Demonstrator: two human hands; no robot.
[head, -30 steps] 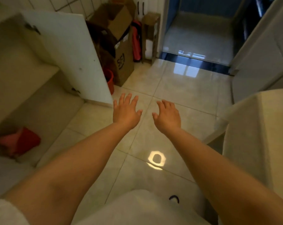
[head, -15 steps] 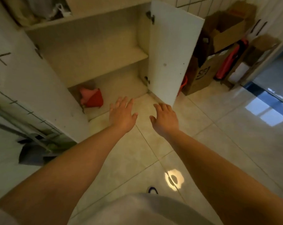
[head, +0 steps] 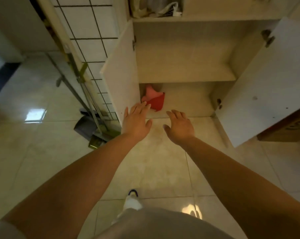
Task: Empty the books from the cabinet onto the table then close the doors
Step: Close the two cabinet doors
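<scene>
Standing before a low cabinet (head: 183, 69) with both doors swung wide: left door (head: 123, 78) angled outward, right door (head: 266, 83) likewise, hinges showing on its inner face. Reaching forward with both bare arms over the tiled floor (head: 154, 163). Left hand (head: 135, 123) held flat, palm down, fingers spread loosely and empty, its fingertips (head: 144, 105) overlapping, in the view, the lower edge of a red and pink item (head: 154, 99) lying in the bottom compartment, back left corner beside the left door (whether touching it or merely hovering in front, cannot tell). Right hand (head: 179, 125) also open, palm down, fingers slightly curled and apart, holding nothing, hovering near the front edge of the bottom compartment, just beside the left hand without touching it.

Looking into the cabinet: middle shelf (head: 185, 77) bare as far as visible; red and pink item the only thing seen in the lower part (soft or crumpled in outline, too blurred to say whether a book). Above the cabinet's top board, a heap of pale bags or wrappings (head: 159, 7).

To the left, against the tiled wall (head: 92, 37): a long-handled broom (head: 87, 94) leaning, with a grey dustpan (head: 87, 125) at its foot. At far right, a brown cardboard box (head: 290, 128) partly behind the right door. Below, one white shoe (head: 132, 200) on the tiles.
</scene>
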